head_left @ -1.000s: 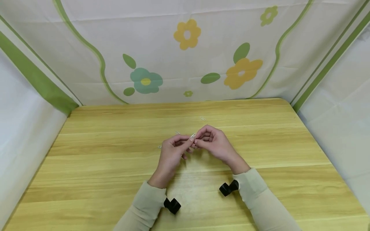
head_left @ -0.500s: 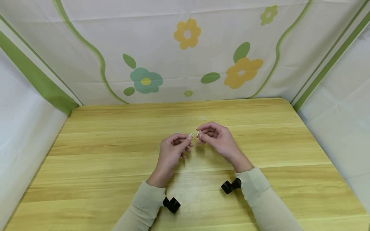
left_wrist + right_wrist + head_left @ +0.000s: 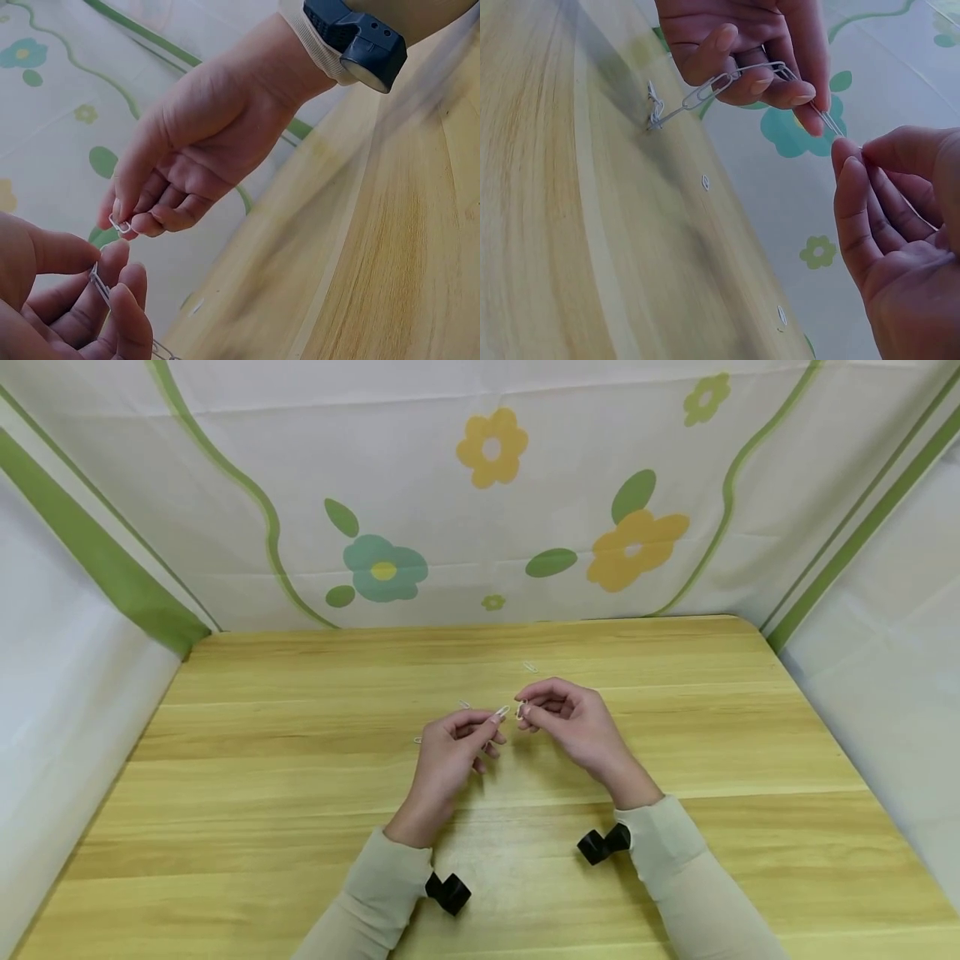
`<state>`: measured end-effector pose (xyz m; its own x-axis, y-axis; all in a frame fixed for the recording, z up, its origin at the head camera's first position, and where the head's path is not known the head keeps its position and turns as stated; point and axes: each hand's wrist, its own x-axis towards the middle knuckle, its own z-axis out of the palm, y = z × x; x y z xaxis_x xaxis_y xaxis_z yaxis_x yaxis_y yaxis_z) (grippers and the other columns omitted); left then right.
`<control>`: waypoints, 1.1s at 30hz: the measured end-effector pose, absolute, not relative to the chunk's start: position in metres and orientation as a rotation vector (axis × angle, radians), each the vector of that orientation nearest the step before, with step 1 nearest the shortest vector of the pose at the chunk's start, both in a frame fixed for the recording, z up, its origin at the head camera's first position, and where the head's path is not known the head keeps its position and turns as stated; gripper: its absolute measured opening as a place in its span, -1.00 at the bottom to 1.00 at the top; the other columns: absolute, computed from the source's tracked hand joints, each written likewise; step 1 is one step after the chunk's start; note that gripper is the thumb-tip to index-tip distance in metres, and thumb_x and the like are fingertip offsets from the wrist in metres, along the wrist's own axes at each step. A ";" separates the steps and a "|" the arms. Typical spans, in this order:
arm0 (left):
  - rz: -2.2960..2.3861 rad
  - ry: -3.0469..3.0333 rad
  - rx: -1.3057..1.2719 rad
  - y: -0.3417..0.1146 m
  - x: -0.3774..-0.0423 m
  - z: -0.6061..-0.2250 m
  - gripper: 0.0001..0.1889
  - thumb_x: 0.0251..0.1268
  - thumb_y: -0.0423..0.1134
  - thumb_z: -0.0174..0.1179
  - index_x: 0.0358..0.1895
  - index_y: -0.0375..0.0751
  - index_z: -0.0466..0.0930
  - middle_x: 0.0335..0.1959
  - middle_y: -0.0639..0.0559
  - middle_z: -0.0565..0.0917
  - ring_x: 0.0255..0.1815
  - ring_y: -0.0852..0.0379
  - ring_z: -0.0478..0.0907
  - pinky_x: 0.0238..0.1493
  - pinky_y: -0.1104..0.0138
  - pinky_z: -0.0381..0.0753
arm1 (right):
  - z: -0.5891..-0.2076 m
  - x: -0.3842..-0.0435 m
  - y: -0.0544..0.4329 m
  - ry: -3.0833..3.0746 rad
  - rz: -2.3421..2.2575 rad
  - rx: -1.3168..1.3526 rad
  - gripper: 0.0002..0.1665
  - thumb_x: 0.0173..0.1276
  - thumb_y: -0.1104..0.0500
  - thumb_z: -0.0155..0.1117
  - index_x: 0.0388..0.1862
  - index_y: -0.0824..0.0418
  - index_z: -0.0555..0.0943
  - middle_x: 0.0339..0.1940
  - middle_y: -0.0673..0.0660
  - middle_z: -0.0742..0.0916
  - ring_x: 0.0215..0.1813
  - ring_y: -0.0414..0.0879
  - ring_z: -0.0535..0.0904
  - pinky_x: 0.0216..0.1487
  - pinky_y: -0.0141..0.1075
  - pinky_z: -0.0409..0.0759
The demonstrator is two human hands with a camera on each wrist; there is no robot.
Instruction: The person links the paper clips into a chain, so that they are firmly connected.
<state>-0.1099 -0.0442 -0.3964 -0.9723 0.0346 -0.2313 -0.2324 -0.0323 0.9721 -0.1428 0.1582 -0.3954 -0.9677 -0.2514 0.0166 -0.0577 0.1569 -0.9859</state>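
In the head view, my left hand (image 3: 457, 747) pinches a white paper clip (image 3: 503, 712) between thumb and forefinger. This clip is the end of a paper clip chain (image 3: 701, 91), which runs below the fingers in the right wrist view. The chain's far part lies bunched on the wooden table. My right hand (image 3: 573, 722) is just to the right, pinching another white paper clip (image 3: 120, 223) between thumb and fingertips. A small gap separates the two clips in the left wrist view. The right fingertips cover most of their clip in the right wrist view.
One loose paper clip (image 3: 530, 667) lies on the table (image 3: 262, 793) beyond the right hand. Another paper clip (image 3: 465, 704) is just behind the left hand. A white curtain (image 3: 420, 468) with printed flowers stands behind the table's back edge. Black wrist cameras (image 3: 450, 893) hang at both cuffs.
The hands were together at the clips one second ago. My right hand has since drawn away to the right with its paper clip; the left hand has barely moved.
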 end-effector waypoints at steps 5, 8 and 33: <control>2.108 2.050 -0.212 -0.045 -0.109 -0.396 -0.78 0.57 -0.19 0.33 0.05 -0.26 0.79 -0.29 -0.03 0.82 -0.35 0.17 0.68 -0.40 0.35 0.62 | -0.396 -0.144 0.158 2.272 -1.927 -0.329 -0.73 0.54 0.32 0.36 0.13 0.42 0.68 -0.11 0.23 0.78 -0.17 -0.13 0.81 0.02 -0.12 0.83; 2.109 2.047 -0.196 -0.045 -0.109 -0.396 -0.77 0.57 -0.19 0.32 0.06 -0.26 0.79 -0.29 -0.03 0.81 -0.34 0.17 0.69 -0.38 0.34 0.62 | -0.395 -0.144 0.157 2.279 -1.930 -0.337 -0.72 0.53 0.33 0.36 0.13 0.46 0.67 -0.13 0.22 0.78 -0.19 -0.13 0.80 0.00 -0.14 0.83; 2.113 1.993 -0.185 -0.047 -0.108 -0.390 -0.76 0.58 -0.21 0.31 0.07 -0.31 0.79 -0.31 0.00 0.82 -0.38 0.17 0.70 -0.40 0.37 0.62 | -0.399 -0.145 0.153 2.387 -1.897 -0.316 -0.75 0.52 0.26 0.40 0.08 0.37 0.71 -0.24 0.04 0.77 -0.24 0.05 0.73 -0.18 -0.21 0.75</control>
